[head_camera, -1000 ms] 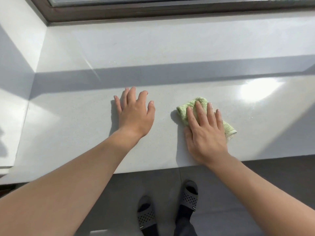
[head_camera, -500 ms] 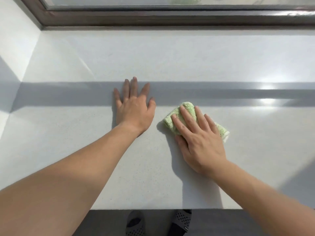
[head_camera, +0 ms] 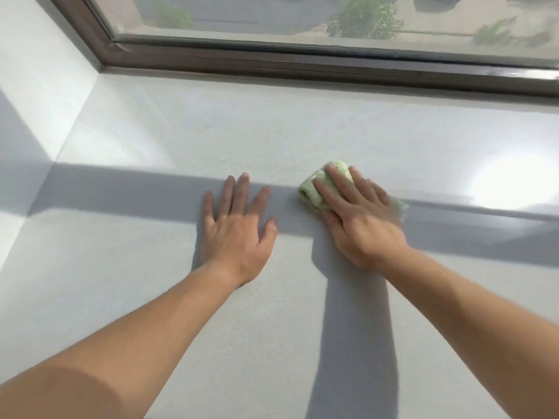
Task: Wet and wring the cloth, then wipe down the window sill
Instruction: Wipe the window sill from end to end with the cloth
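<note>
Brown window frame (head_camera: 302, 63), glass (head_camera: 257, 16) (blurred greenery (head_camera: 363, 21) beyond), white side wall (head_camera: 39, 86), bright sunlight

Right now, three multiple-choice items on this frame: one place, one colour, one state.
1. Where does the cloth lie relative to the left hand?
A. to its right
B. to its left
C. under it

2. What colour is the cloth?
A. blue
B. light green
C. red

3. What is the right hand doing?
A. raised in the air
B. pressing flat on the cloth
C. curled into an empty fist

Answers:
1 A: the cloth lies on the window sill on the left hand's thumb side, apart from it.
2 B: pale green shows around the fingers.
3 B: straight fingers lie over the cloth.
</note>
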Demonstrator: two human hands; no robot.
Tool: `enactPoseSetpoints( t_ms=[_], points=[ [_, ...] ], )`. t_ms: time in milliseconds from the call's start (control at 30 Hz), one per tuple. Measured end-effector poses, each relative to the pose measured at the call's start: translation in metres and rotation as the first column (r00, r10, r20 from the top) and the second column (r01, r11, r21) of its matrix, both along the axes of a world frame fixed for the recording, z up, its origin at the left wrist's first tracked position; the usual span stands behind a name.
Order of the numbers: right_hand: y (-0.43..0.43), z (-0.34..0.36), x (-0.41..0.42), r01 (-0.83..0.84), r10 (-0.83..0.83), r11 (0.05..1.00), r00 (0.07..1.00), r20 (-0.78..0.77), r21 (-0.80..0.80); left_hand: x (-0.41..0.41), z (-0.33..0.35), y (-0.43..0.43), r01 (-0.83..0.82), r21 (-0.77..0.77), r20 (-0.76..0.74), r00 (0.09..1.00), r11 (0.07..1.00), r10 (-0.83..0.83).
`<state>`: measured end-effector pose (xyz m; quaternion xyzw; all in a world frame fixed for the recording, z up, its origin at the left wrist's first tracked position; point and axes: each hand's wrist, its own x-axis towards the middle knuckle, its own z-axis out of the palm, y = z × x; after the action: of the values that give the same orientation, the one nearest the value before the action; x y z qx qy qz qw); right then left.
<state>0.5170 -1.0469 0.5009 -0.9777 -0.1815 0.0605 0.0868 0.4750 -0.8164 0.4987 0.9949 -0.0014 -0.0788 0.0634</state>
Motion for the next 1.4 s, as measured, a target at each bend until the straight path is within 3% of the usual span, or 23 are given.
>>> enactPoseSetpoints(
  t_ms=[67,133,200,300,367,467,533,567,667,767,900,933,1100,1267,1400],
  points=[
    [-0.004,0.0,0.036,0.281,-0.281,0.96,0.96,-0.019,-0.004,0.0,0.001,-0.001,-0.006,0.005,-0.011,1.0,1.0,0.006],
    [0.015,0.001,0.05,0.431,-0.431,0.902,0.902,-0.009,0.0,0.002,0.002,-0.001,-0.007,0.02,-0.012,1.0,1.0,0.007],
    [0.039,0.0,0.039,0.319,-0.319,0.948,0.948,-0.016,-0.014,0.002,0.001,-0.001,-0.005,0.028,-0.018,1.0,1.0,0.006],
    [0.038,0.002,0.017,-0.04,0.039,0.999,0.999,-0.02,-0.02,0.003,0.003,-0.001,0.0,0.016,-0.029,1.0,1.0,0.001],
    [0.018,0.002,0.037,-0.117,0.117,0.993,0.993,-0.007,0.001,0.009,0.006,-0.001,0.018,0.016,-0.005,1.0,1.0,-0.018],
    [0.002,-0.002,0.092,0.175,-0.175,0.985,0.984,0.027,0.014,0.035,0.008,-0.002,0.039,-0.023,0.064,0.997,0.999,-0.038],
    [0.017,-0.003,0.117,0.397,-0.397,0.917,0.918,0.009,0.032,0.062,0.004,-0.006,0.05,-0.085,0.093,0.995,0.995,-0.042],
    [0.03,-0.004,0.12,0.422,-0.422,0.907,0.907,0.011,0.022,0.078,0.003,-0.008,0.044,-0.132,0.117,0.993,0.99,-0.029],
    [0.049,-0.005,0.109,0.148,-0.148,0.989,0.988,0.045,0.005,0.112,0.001,-0.018,-0.008,-0.264,0.107,0.993,0.964,0.038],
    [0.022,0.001,0.128,-0.091,0.092,0.996,0.995,0.048,-0.02,0.117,-0.004,-0.023,-0.024,-0.186,0.069,0.997,0.982,0.038],
    [0.022,-0.002,0.167,0.184,-0.184,0.983,0.977,0.103,0.013,0.112,-0.006,-0.029,0.015,-0.127,0.104,0.995,0.992,-0.002],
    [0.037,-0.001,0.169,0.189,-0.191,0.982,0.975,0.117,0.024,0.112,-0.004,-0.03,0.019,-0.124,0.115,0.993,0.992,-0.004],
    [0.063,0.006,0.183,-0.133,0.132,0.991,0.987,0.086,-0.002,0.114,0.0,-0.028,0.022,-0.098,0.131,0.991,0.995,-0.009],
    [-0.028,0.012,0.174,0.162,-0.163,0.987,0.984,0.075,0.016,0.112,0.006,-0.026,0.037,-0.082,0.108,0.994,0.996,-0.028],
    [-0.04,0.019,0.166,0.514,-0.517,0.856,0.855,0.044,0.056,0.113,0.011,-0.026,0.049,-0.087,0.083,0.996,0.995,-0.042]
  ],
)
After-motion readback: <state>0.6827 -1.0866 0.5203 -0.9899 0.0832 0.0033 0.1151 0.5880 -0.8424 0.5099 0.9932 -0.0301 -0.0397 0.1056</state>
